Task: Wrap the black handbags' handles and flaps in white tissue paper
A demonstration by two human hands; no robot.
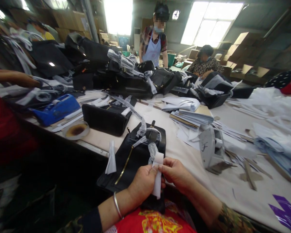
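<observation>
1. We see a black leather-look bag with a gold zip [122, 166] lying across the near edge of the pale, cloth-covered worktop [232, 207], its lower end jutting past that edge.
2. Our left hand [142, 181], a silver bangle on its wrist, has thumb and fingers closed on a narrow white strip [157, 189] above the bag's right side.
3. Our right hand [176, 171] pinches the same strip between thumb and fingertips, just beside the left thumb; the strip may be foam or paper, we cannot tell which.
4. On the bag, we find straps in clear, crinkled wrapping [142, 127] and, to the left of the zip, a folded white piece [111, 158].
5. Beyond it, towards the left part of the near edge, stand a second black bag [104, 119], a round tape roll [85, 133] and a blue plastic dispenser [55, 110].
6. To our right, a grey tape dispenser [210, 147] stands near stacked white sheets [191, 116]; purple tape pieces [285, 210] lie by the near right corner.
</observation>
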